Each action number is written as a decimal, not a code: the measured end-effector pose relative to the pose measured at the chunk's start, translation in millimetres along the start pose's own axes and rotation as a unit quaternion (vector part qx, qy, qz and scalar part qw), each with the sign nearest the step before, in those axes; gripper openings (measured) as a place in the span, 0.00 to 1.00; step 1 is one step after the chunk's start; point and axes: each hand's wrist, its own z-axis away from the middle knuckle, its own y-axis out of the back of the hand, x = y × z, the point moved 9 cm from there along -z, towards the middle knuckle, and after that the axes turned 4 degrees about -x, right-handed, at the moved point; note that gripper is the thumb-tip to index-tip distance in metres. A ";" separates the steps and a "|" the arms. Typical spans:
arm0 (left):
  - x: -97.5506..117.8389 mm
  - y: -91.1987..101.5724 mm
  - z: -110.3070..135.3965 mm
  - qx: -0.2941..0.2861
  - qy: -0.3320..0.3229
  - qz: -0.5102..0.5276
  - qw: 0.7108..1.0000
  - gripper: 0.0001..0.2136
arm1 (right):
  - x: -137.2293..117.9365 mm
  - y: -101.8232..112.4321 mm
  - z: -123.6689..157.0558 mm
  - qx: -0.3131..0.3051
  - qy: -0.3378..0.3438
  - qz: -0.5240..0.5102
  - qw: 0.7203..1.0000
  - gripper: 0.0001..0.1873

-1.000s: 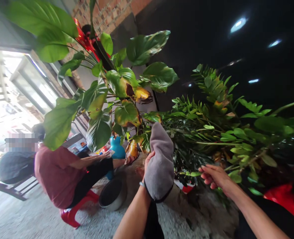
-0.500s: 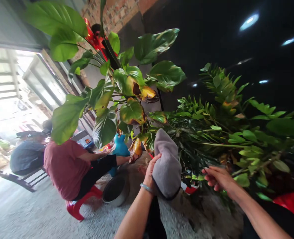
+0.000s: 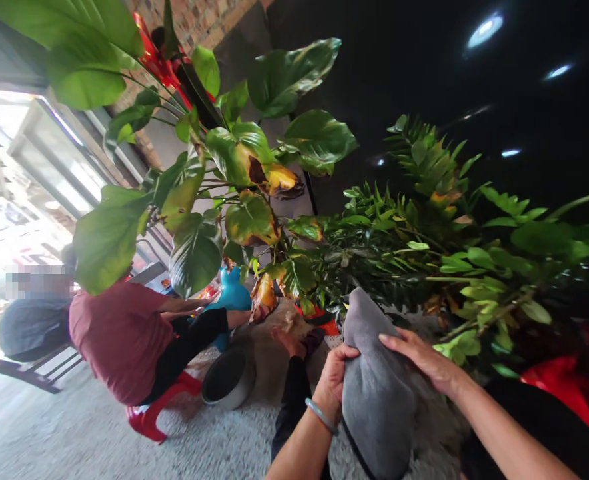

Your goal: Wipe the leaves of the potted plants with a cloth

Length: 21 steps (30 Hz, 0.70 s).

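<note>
A grey, soft fabric piece with a dark edge hangs in front of me, narrow at the top and wide at the bottom. Its exact kind I cannot make out. My left hand, with a pale bangle at the wrist, grips its left side, thumb on the front. On the other side my right hand is closed on the upper right edge of the fabric, some of its fingers hidden behind. Both hands are beside the low leafy plants.
A large-leaved plant with browning leaves rises ahead. A person in a dark red shirt sits on a red stool near a grey bucket. Another person sits farther left. Red material lies at right.
The grey fabric has moved down and right with my left hand. My right hand, apart from it before, has come left onto its edge. The view has shifted slightly right.
</note>
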 end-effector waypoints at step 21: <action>7.6 0.5 38.2 0.088 -0.210 -0.150 0.962 0.30 | -12.4 -26.7 22.9 0.219 0.149 0.164 0.950 0.15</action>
